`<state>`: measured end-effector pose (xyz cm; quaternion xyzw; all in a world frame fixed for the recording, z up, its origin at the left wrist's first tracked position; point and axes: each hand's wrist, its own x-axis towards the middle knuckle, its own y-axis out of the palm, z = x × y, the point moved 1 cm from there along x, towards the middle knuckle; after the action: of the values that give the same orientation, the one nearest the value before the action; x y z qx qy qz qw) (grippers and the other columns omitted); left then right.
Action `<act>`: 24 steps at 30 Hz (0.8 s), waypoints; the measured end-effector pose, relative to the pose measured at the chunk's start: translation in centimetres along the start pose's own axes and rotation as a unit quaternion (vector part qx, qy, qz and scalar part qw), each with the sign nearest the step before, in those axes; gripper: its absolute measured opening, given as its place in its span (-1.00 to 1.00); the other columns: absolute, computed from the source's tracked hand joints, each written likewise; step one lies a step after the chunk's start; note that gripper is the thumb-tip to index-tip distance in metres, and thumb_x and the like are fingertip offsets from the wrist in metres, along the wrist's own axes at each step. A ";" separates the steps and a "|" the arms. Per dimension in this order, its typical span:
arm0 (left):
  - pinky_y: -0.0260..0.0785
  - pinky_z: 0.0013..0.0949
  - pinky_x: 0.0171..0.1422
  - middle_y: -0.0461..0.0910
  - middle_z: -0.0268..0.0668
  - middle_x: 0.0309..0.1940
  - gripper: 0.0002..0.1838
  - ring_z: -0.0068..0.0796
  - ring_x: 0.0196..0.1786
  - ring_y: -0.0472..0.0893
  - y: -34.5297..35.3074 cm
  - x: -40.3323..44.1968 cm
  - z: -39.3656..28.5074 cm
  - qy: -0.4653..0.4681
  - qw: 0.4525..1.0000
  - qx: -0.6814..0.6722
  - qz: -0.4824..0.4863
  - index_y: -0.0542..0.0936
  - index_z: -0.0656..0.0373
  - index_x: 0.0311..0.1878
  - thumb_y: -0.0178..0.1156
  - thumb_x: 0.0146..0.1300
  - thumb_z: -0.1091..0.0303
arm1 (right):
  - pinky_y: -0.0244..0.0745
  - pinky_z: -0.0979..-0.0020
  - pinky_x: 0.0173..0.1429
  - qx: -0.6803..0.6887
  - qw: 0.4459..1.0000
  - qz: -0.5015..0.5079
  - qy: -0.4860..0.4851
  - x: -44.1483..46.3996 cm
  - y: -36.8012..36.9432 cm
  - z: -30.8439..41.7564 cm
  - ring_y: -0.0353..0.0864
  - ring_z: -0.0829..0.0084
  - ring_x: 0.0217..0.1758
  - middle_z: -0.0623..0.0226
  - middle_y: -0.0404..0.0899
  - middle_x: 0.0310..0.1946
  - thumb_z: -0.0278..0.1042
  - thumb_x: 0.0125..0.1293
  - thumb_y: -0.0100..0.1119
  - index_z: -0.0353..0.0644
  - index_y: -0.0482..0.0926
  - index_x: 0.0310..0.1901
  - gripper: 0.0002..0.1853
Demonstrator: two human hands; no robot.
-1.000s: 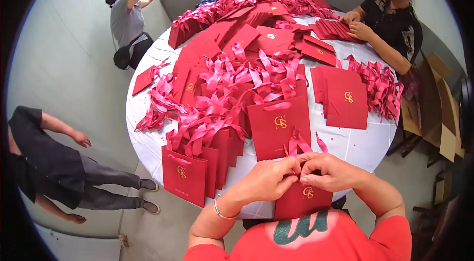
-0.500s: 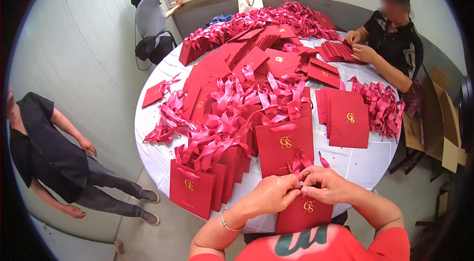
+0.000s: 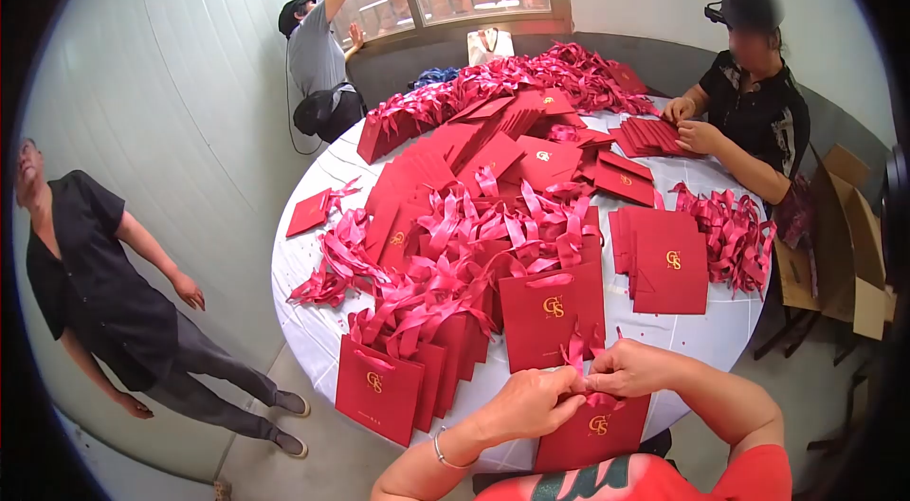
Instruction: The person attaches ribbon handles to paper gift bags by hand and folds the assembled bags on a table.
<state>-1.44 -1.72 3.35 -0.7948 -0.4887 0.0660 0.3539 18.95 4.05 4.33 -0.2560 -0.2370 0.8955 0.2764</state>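
Close to my body, a red paper gift bag (image 3: 590, 439) with a gold emblem lies at the table's near edge. Above its top, my left hand (image 3: 531, 404) is closed in a pinch on the bag's pink ribbon (image 3: 576, 349). My right hand (image 3: 635, 370) pinches the same ribbon from the other side, its fingertips almost touching the left ones. The exact spot where the ribbon is gripped is partly hidden by my fingers. Just beyond my hands stands another red gift bag (image 3: 553, 316) with a ribbon handle.
Rows of red bags (image 3: 379, 387) with tangled ribbons cover much of the round white-covered table (image 3: 308, 259). More bags (image 3: 671, 264) lie to the right. A co-worker (image 3: 754, 103) handles bags across the table; another person (image 3: 104, 283) stands at left, a third (image 3: 322, 65) by the window. Cardboard boxes (image 3: 844, 245) stand right.
The view has tilted up, so everything sits lower in the picture. My hands keep pinching the ribbon, and a pink ribbon strip now shows between them. The person at left has shifted position.
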 end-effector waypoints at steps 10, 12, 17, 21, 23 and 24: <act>0.51 -0.18 -0.36 0.67 -0.15 -0.46 -0.85 -0.12 -0.41 0.68 0.2 -0.1 -0.1 0.068 0.997 0.022 -0.019 0.57 0.18 -0.24 0.32 0.21 0.36 | 0.20 0.51 -0.53 0.147 0.974 0.144 0.095 2.7 -0.4 -0.5 0.37 0.69 -0.59 0.54 0.47 -0.63 -0.09 0.33 0.30 -0.18 0.65 -0.43 -0.68; 0.51 -0.18 -0.36 0.67 -0.15 -0.46 -0.85 -0.13 -0.41 0.68 0.2 -0.1 -0.2 0.080 0.996 0.023 -0.024 0.57 0.18 -0.24 0.32 0.21 0.36 | 0.19 0.52 -0.53 0.158 0.970 0.148 0.107 2.7 -0.4 -0.7 0.37 0.69 -0.59 0.54 0.48 -0.63 -0.10 0.30 0.31 -0.17 0.65 -0.44 -0.69; 0.51 -0.20 -0.36 0.67 -0.16 -0.46 -0.85 -0.13 -0.41 0.68 0.2 -0.2 -0.1 0.076 0.996 0.024 -0.026 0.56 0.18 -0.24 0.32 0.20 0.37 | 0.22 0.53 -0.52 0.182 0.970 0.109 0.115 2.3 0.1 -0.9 0.40 0.71 -0.57 0.51 0.53 -0.60 -0.17 0.24 0.36 -0.18 0.66 -0.42 -0.75; 0.50 -0.22 -0.37 0.66 -0.17 -0.47 -0.86 -0.18 -0.44 0.67 0.2 -0.1 -0.1 0.076 0.997 0.000 -0.029 0.56 0.19 -0.26 0.31 0.20 0.39 | 0.35 0.54 -0.46 0.226 0.972 -0.020 0.064 1.8 1.1 -0.5 0.49 0.69 -0.50 0.44 0.61 -0.54 -0.26 0.22 0.35 -0.24 0.67 -0.41 -0.80; 0.49 -0.15 -0.35 0.64 -0.14 -0.49 -0.88 -0.09 -0.41 0.67 0.1 0.0 -0.3 0.043 0.999 -0.029 -0.008 0.52 0.19 -0.28 0.27 0.19 0.42 | 0.40 0.53 -0.44 0.232 0.969 -0.052 0.069 1.8 1.4 -0.5 0.53 0.67 -0.47 0.42 0.64 -0.51 -0.29 0.22 0.34 -0.26 0.67 -0.40 -0.80; 0.49 -0.15 -0.35 0.64 -0.14 -0.49 -0.88 -0.09 -0.41 0.67 0.2 0.0 -0.2 0.043 0.999 -0.028 -0.007 0.52 0.19 -0.28 0.27 0.19 0.42 | 0.44 0.52 -0.41 0.231 0.967 -0.085 0.061 2.1 1.7 -1.1 0.54 0.66 -0.46 0.40 0.64 -0.52 -0.28 0.22 0.34 -0.28 0.67 -0.40 -0.79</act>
<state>-1.27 -1.88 3.37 -0.8031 -0.4803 0.0152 0.3524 17.50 4.39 1.88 -0.2180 -0.0270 0.8819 0.4171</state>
